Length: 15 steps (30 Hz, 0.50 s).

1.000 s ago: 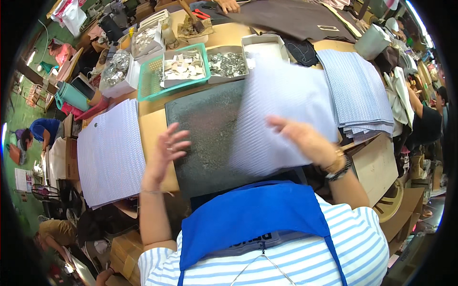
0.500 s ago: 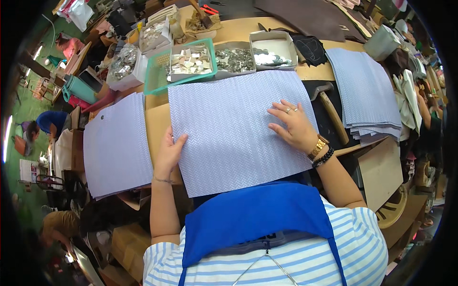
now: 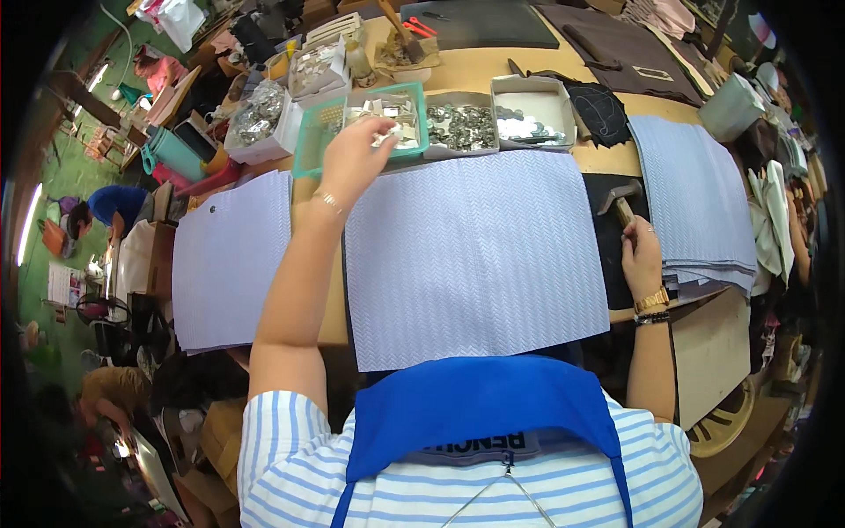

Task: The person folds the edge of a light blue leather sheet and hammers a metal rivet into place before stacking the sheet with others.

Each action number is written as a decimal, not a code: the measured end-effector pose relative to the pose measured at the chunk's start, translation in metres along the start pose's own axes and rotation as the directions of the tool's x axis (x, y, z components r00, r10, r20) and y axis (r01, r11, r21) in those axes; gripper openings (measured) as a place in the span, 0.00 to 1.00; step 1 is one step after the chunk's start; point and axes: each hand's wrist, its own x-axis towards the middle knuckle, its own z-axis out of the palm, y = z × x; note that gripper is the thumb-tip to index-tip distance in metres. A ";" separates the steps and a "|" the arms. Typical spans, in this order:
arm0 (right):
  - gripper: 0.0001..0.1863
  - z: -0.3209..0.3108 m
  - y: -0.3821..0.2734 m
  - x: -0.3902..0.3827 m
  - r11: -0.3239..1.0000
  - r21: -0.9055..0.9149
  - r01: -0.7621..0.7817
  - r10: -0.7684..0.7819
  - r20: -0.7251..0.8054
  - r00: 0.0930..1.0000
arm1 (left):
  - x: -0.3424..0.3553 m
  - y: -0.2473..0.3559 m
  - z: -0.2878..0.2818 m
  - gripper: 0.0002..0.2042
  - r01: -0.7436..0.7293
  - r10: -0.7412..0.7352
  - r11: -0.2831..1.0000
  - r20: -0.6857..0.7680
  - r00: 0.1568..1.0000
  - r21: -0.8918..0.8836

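Note:
A pale blue herringbone-textured sheet (image 3: 475, 264) lies flat before me over a dark mat (image 3: 606, 264). My left hand (image 3: 354, 157) reaches past its top edge into a box of small pale square pieces (image 3: 400, 107) inside a mint-green basket (image 3: 312, 158), fingertips pinched on a small white piece. On the sheet's right, my right hand (image 3: 642, 258) is closed round the wooden handle of a hammer (image 3: 619, 195). Beside the basket sit a box of shiny metal bits (image 3: 459, 128) and a box holding white discs (image 3: 535, 99).
Stacks of similar sheets lie left (image 3: 229, 273) and right (image 3: 691, 194) on the wooden table (image 3: 581, 75). Behind the boxes are dark fabric (image 3: 634, 62), a bottle (image 3: 359, 63) and red scissors (image 3: 420, 26). Co-workers (image 3: 119, 207) are at the far left.
The sheet swung down flat onto the mat. My left hand left its edge and moved up to the box; my right hand moved from the sheet onto the hammer.

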 end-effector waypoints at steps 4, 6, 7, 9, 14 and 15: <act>0.17 0.003 -0.012 0.006 0.934 -0.358 -0.003 -0.105 -0.283 0.953 | 0.043 0.027 0.059 0.10 -0.193 0.136 0.942 0.213 0.967 0.274; 0.15 -0.002 -0.038 0.017 0.959 -0.281 -0.032 -0.050 -0.280 0.959 | 0.057 0.031 0.088 0.10 -0.187 0.091 0.903 0.252 0.963 0.386; 0.14 -0.001 -0.048 0.022 0.984 -0.171 0.051 -0.092 -0.243 0.966 | 0.063 0.032 0.098 0.10 -0.179 0.039 0.851 0.281 0.959 0.493; 0.12 -0.005 -0.067 0.025 0.986 -0.075 0.150 -0.163 -0.230 0.959 | 0.076 0.047 0.117 0.11 -0.157 0.003 0.841 0.285 0.958 0.518; 0.12 0.006 -0.105 0.034 0.967 0.000 0.255 -0.249 -0.200 0.948 | 0.085 0.032 0.133 0.12 -0.011 -0.137 0.830 0.222 0.965 0.557; 0.12 0.010 -0.110 0.037 0.957 0.044 0.288 -0.274 -0.201 0.941 | 0.081 0.029 0.133 0.10 -0.015 -0.062 0.845 0.126 0.990 0.535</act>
